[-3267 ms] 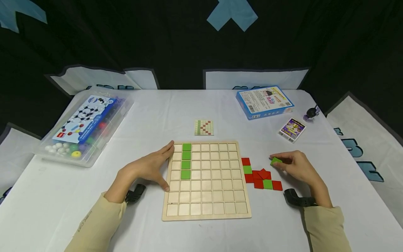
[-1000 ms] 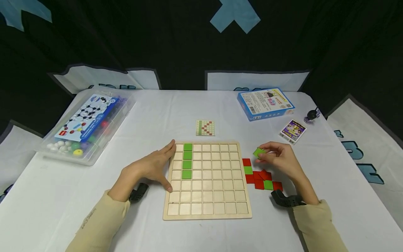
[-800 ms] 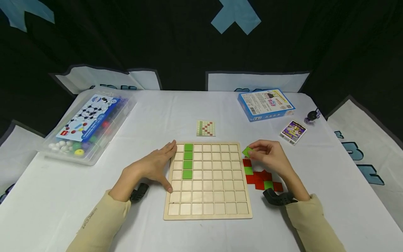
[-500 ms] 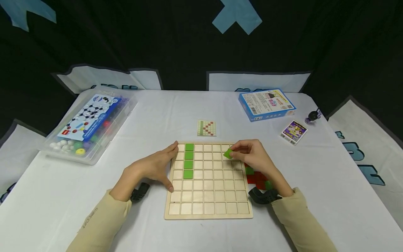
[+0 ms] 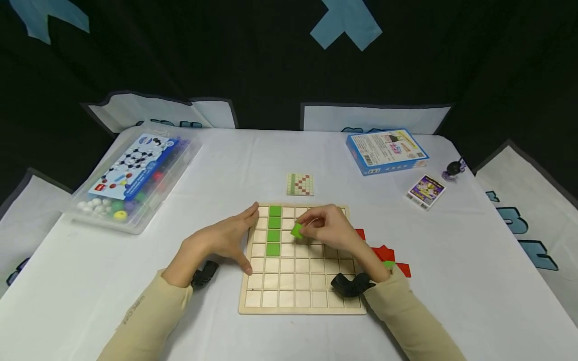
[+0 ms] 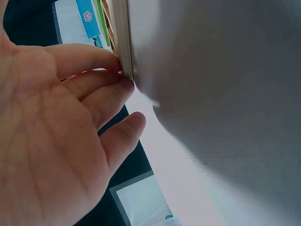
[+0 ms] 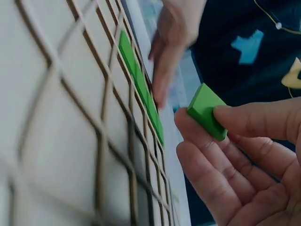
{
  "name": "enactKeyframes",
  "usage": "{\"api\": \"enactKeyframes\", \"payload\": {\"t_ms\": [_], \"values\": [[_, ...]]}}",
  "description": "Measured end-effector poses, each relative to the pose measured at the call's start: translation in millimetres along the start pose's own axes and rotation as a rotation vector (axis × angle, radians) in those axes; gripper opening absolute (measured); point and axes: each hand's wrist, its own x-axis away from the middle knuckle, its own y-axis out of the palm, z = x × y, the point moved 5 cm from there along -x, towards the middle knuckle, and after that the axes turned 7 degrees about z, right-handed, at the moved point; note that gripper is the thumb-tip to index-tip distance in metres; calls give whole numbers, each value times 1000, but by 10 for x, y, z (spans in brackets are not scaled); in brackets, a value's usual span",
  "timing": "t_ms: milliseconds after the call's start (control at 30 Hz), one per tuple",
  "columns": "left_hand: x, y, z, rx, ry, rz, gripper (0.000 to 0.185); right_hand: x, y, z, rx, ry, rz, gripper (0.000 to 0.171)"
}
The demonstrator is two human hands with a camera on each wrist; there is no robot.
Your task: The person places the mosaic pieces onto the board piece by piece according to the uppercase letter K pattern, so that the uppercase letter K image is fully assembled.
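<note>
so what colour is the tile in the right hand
Green; the tile pinched by the right hand shows best in the right wrist view.

table (image 5: pixel 271 160) | wooden board (image 5: pixel 289 301) | bead box (image 5: pixel 135 175) | blue box (image 5: pixel 386 150) | cards (image 5: pixel 426 191) | loose tiles (image 5: pixel 384 253)

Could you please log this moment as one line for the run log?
right hand: pinches green tile over board | left hand: rests on board's left edge | four green tiles placed

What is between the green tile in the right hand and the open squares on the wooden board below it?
Nothing visible. The right hand pinches the green tile just above the wooden board, beside the green column. The squares beneath lie bare; the left hand only touches the board's left edge.
</note>
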Motion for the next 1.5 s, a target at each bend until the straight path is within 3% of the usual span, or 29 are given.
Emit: {"api": "enactKeyframes", "payload": {"t_ms": [233,400,633,767,967,1167,1367,1500], "values": [[-13,-17,16,-15,5,10,134,-36,382,-118,160,-34,-132,7],[-14,-15,19,-45,16,12,134,5,601,-181,210,-50,-212,5],[-11,-9,27,-49,22,12,133,92,718,-230,329,-107,-195,9],[-3,-6,16,-55,14,8,134,154,762,-282,356,-173,-202,13],[0,0,10,-45,15,8,134,200,783,-324,395,-189,-193,13],[-2,1,12,-40,22,10,134,214,791,-347,529,-223,-159,9],[-6,-5,2,-44,24,16,135,222,836,-397,658,-335,-87,14],[-8,4,-19,-36,15,12,135,199,832,-374,657,-344,-66,21]]}}
